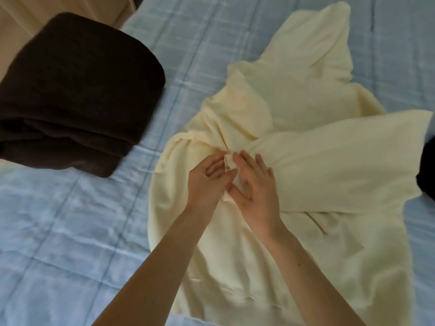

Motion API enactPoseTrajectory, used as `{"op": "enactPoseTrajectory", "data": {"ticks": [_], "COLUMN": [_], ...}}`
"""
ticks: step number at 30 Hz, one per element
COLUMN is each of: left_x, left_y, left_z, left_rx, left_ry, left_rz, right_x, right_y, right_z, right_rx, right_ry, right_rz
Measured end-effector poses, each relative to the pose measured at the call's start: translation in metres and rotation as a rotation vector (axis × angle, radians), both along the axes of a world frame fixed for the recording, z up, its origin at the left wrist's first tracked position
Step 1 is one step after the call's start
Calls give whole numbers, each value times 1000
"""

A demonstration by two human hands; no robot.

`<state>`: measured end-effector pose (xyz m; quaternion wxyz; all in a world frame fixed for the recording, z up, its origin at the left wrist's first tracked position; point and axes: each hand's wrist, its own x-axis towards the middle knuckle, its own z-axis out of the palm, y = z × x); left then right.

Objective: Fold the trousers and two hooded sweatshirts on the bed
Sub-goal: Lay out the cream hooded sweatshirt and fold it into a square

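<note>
A cream hooded sweatshirt (294,142) lies spread and rumpled on the light blue bed (70,227), with one sleeve laid across its middle toward the right. Both my hands meet at its centre. My left hand (207,182) pinches a small bunch of the cream cloth, with a pale tag or cuff end (230,161) showing at its fingertips. My right hand (255,184) rests on the same bunch, fingers spread, thumb hooked under the cloth. A dark brown folded garment (77,90) sits in a thick stack at the left.
A black piece of cloth (427,170) shows at the right edge of the bed. A pale wooden surface (47,10) lies beyond the bed at the top left. Bare bedspread stretches along the near left and the far side.
</note>
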<state>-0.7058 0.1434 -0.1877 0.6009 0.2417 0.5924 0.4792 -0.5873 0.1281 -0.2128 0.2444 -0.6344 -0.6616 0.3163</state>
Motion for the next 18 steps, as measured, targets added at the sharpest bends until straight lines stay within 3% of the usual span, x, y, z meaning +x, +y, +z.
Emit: {"op": "enactPoseTrajectory", "data": {"ticks": [6, 9, 12, 16, 18], "left_x": [-12, -31, -45, -34, -41], "left_y": [1, 6, 9, 4, 5], "left_z": [1, 8, -2, 0, 9], "left_rx": [67, 84, 34, 74, 117], "left_ry": [64, 128, 158, 292, 369], "left_rz": [-76, -85, -111, -251, -193], "right_x": [5, 27, 42, 41, 42], "right_y": [-7, -3, -5, -4, -5], "right_z": [20, 30, 11, 5, 22], "right_rx": [75, 154, -50, -134, -67], "right_ry": [-64, -437, -639, -647, -602], "right_rz": [58, 62, 63, 128, 117]}}
